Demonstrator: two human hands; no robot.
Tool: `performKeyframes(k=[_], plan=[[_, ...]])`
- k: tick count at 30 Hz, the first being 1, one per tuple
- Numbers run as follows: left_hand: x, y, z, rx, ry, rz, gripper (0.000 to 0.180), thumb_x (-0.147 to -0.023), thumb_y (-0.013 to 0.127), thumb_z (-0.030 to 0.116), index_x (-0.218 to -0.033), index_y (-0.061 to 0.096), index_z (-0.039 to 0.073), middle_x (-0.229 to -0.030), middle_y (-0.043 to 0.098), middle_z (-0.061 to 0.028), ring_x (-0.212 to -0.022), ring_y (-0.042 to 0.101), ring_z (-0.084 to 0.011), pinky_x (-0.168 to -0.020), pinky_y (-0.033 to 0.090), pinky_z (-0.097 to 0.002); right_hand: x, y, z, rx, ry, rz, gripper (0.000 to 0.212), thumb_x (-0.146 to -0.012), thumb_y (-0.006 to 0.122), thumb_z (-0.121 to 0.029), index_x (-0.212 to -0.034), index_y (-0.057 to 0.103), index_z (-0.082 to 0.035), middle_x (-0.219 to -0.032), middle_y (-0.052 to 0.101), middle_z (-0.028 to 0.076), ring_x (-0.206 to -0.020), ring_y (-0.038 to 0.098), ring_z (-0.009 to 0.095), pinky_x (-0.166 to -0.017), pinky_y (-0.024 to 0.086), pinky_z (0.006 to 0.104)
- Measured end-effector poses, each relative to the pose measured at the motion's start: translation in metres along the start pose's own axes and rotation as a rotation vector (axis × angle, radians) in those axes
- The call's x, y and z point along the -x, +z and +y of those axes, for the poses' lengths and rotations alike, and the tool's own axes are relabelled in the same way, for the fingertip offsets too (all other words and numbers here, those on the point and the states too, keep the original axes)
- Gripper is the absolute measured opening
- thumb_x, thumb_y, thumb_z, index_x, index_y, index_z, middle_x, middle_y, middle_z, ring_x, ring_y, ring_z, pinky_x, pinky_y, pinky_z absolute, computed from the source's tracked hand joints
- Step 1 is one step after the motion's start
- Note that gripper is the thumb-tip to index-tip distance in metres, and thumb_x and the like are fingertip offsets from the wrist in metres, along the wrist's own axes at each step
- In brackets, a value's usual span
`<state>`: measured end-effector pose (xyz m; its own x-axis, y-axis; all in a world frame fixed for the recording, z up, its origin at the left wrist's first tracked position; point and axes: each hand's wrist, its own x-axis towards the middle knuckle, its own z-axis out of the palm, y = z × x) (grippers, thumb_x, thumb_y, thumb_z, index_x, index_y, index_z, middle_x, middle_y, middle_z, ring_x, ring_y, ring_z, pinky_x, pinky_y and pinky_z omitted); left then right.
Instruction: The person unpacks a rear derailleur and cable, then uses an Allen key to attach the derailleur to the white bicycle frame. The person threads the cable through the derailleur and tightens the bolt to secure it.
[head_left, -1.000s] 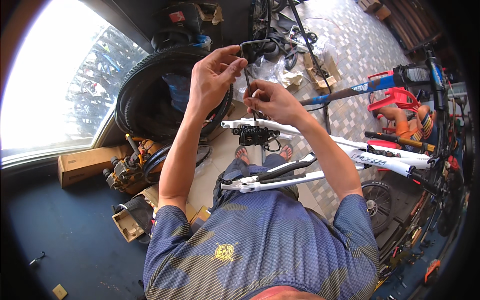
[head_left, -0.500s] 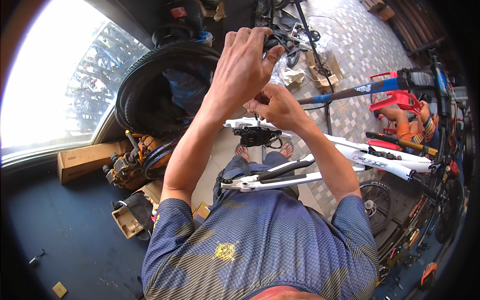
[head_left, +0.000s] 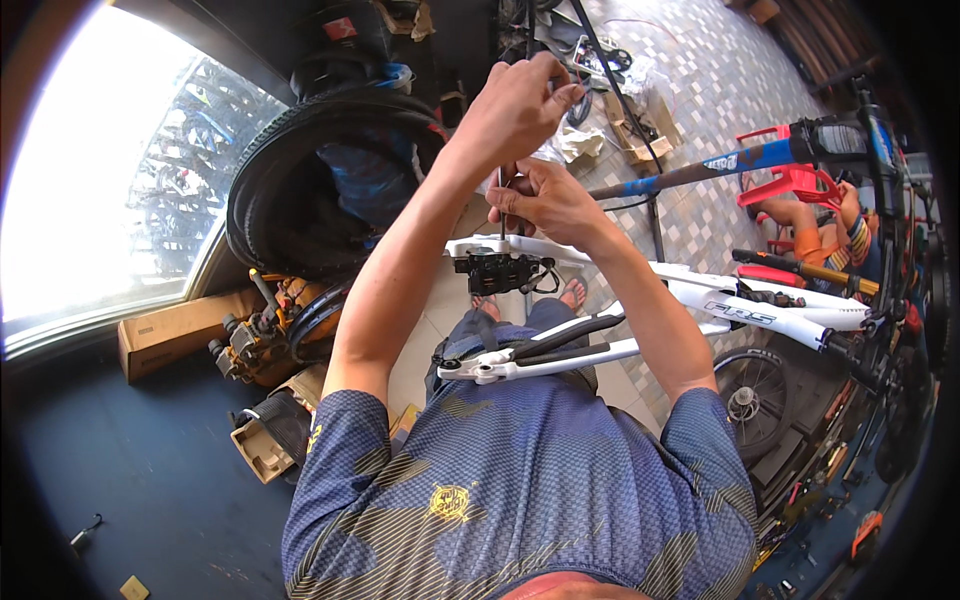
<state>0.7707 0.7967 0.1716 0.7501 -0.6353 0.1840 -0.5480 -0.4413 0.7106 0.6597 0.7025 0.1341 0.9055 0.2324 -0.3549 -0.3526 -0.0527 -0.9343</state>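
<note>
A white bicycle frame (head_left: 690,295) lies across in front of me, its rear arms reaching left. A black mechanism like a derailleur (head_left: 500,271) hangs below the far arm's end. A thin upright metal rod (head_left: 502,215), like a tool shaft, stands over that end. My right hand (head_left: 548,205) is closed round it, thumb and fingers pinched. Above, my left hand (head_left: 520,108) is raised with curled fingers, and the palm is turned out of sight. Whatever it may hold is hidden.
Big black tyres (head_left: 290,185) stand at the far left. A cardboard box (head_left: 180,330) lies below the bright window. A blue bicycle tube (head_left: 720,165) runs across the far right, near a red chair (head_left: 800,185) and a seated person (head_left: 805,230). Tools lie at the lower right.
My left hand has shifted slightly right and curled its fingers further. My right hand has moved a little, and more of the metal rod shows. The view has shifted slightly.
</note>
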Motion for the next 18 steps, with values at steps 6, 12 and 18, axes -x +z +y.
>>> performKeyframes(k=[6,12,18], plan=[[0.0,0.003,-0.058,1.869,0.007,-0.064,0.04,-0.107,0.049,0.035,-0.076,0.053,0.009,-0.08,0.06,-0.005,-0.102,0.064,-0.0283,-0.102,0.049,-0.0473,0.0,-0.001,0.007,-0.001,-0.04,0.017,0.024,-0.096,0.072,-0.023,-0.096,0.059,-0.003,-0.078,0.068,0.003,-0.066,0.061,0.008,-0.057,0.047,0.0238],[0.025,0.031,-0.11,1.941,-0.445,0.276,0.014,-0.105,0.052,0.014,-0.103,0.061,0.002,-0.096,0.07,-0.0143,-0.095,0.07,-0.0237,-0.085,0.062,-0.0384,-0.005,0.003,0.008,0.044,-0.064,0.022,0.028,-0.093,0.076,-0.024,-0.091,0.058,-0.003,-0.074,0.065,0.003,-0.066,0.058,0.009,-0.059,0.048,0.0256],[0.032,0.001,-0.065,1.35,-0.598,0.282,0.025,-0.106,0.047,0.011,-0.121,0.059,-0.005,-0.104,0.07,-0.0172,-0.088,0.072,-0.0246,-0.076,0.062,-0.0351,-0.003,0.008,0.005,0.308,-0.175,0.139,0.029,-0.089,0.078,-0.023,-0.087,0.057,-0.002,-0.07,0.06,0.002,-0.064,0.051,0.012,-0.059,0.044,0.0302]])
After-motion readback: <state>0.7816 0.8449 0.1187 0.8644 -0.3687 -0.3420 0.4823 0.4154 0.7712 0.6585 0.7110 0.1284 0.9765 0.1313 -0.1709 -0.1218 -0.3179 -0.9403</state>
